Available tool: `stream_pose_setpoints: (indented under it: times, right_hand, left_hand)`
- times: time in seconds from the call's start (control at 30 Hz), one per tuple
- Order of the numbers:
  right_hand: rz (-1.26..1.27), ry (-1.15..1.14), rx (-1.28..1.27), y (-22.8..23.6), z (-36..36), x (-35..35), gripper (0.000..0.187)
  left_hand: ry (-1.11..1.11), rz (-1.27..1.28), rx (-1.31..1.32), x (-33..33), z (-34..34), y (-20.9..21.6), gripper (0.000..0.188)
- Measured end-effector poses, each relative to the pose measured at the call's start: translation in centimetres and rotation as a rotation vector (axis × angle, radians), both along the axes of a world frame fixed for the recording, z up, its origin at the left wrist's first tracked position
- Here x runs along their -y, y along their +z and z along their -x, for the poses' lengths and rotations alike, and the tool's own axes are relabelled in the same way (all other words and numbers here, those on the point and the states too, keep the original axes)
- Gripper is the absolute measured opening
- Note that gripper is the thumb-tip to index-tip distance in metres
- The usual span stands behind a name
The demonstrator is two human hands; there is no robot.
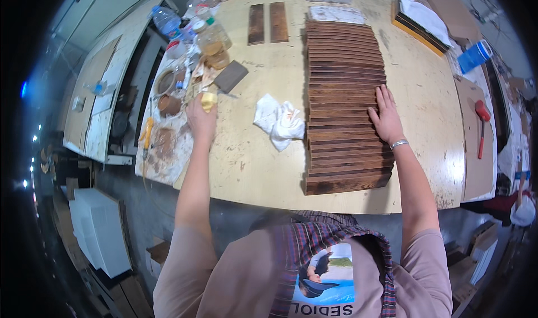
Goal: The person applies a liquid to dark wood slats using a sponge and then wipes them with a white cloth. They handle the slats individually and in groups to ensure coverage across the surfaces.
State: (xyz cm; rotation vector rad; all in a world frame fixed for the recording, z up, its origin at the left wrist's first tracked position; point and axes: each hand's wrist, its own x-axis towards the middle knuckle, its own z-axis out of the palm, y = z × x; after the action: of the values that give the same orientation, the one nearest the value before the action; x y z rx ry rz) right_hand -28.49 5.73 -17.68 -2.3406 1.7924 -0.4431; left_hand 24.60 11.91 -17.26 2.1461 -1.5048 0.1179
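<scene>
A long row of dark brown wooden slats (pixel 344 113) lies packed side by side on the pale table (pixel 252 175). My right hand (pixel 386 116) rests on the row's right edge, fingers stretched out, holding nothing. At the table's left side, my left hand (pixel 200 119) is closed on a small yellow sponge (pixel 208 101). Its fingers are partly hidden. Just beyond it lies a dark grey rectangular block (pixel 231 76). A crumpled white cloth (pixel 279 121) with brownish stains lies against the left edge of the slats.
Two loose brown boards (pixel 278 22) lie at the far side. Several bottles (pixel 212 40) and a brown cup (pixel 168 105) crowd the left, near a yellow-handled tool (pixel 147 132). On the right are a blue bottle (pixel 475 56) and a red-headed mallet (pixel 482 111).
</scene>
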Motion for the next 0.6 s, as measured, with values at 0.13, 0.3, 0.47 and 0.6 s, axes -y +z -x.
stream_pose_setpoints:
  times: [0.13,0.3,0.47,0.6]
  right_hand:
    - [-0.014,-0.008,-0.007,0.4,-0.3,-0.5,0.069]
    - [-0.034,-0.015,0.023,0.8,-1.0,-0.6,0.07]
    - [-0.039,-0.028,0.046,1.0,-0.9,-0.6,0.071]
    - [-0.002,-0.036,0.046,0.7,-0.8,-0.5,0.071]
  left_hand:
    - [-0.428,-0.069,-0.24,0.3,13.0,6.9,0.052]
    - [-0.869,0.102,-0.215,3.6,21.1,5.1,0.049]
    - [-0.966,0.047,-0.171,4.7,23.0,4.1,0.048]
    - [-0.845,0.059,-0.095,3.7,20.8,4.7,0.043]
